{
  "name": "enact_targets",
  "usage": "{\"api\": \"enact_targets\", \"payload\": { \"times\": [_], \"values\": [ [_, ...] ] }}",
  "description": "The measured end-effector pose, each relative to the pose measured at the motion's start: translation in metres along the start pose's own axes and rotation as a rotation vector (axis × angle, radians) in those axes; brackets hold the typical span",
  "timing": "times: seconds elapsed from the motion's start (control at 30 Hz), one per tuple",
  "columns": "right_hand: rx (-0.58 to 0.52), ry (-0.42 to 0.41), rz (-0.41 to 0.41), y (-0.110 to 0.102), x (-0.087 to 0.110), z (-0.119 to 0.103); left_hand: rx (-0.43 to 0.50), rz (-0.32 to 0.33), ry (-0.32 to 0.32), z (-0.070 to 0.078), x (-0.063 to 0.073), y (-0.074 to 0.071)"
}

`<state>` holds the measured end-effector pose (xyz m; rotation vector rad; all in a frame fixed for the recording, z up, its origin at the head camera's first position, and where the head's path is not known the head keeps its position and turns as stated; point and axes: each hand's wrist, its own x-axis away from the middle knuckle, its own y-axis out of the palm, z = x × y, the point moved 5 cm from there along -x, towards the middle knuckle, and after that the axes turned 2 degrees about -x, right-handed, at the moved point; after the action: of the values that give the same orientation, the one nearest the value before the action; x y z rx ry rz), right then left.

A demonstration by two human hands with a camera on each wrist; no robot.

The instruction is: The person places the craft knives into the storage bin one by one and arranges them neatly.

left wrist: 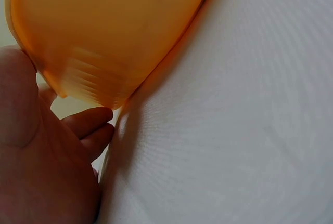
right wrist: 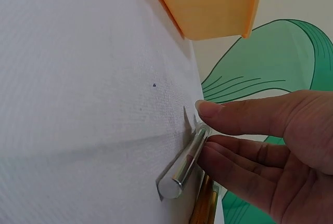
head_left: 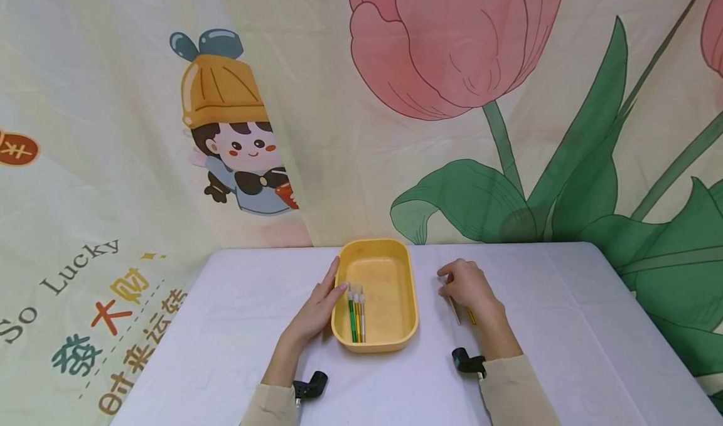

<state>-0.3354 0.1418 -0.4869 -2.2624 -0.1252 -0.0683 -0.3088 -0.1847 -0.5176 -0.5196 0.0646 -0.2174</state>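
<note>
A yellow rectangular tray (head_left: 390, 344) stands on the white table. My left hand (head_left: 316, 307) grips its left side, thumb over the rim and fingers along the outer wall. Inside, at the left, lie green, yellow and silver pen-shaped tools (head_left: 357, 316) with clear pointed caps, side by side. To the right of the tray, my right hand (head_left: 471, 288) pinches the far end of a silver pen-shaped tool (right wrist: 182, 169), thumb above and fingers at its side. It lies low against the tabletop. Beside it is a gold pen-shaped tool (right wrist: 204, 203), partly hidden by the fingers.
The white cloth-covered table (head_left: 593, 351) ends at a patterned backdrop (head_left: 339, 162) with a pink tulip and a cartoon figure. A black wrist camera (head_left: 310, 385) is on the left wrist and another black camera (head_left: 465, 360) on the right.
</note>
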Motion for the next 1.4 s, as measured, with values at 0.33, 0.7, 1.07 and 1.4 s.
{"api": "enact_targets", "payload": {
  "times": [0.33,0.7,1.07,1.4],
  "values": [
    [0.018,0.001,-0.008,0.002,0.000,0.003,0.002,0.003,-0.030,-0.004,0.000,0.002],
    [-0.023,-0.019,-0.055,0.009,0.001,0.002,0.010,-0.004,-0.034,-0.004,0.000,0.002],
    [-0.044,-0.019,-0.067,0.011,0.000,0.002,0.001,-0.003,-0.037,-0.005,0.000,0.002],
    [-0.054,-0.018,-0.086,0.011,0.000,0.002,-0.007,-0.004,-0.040,-0.004,-0.001,0.001]
  ]
}}
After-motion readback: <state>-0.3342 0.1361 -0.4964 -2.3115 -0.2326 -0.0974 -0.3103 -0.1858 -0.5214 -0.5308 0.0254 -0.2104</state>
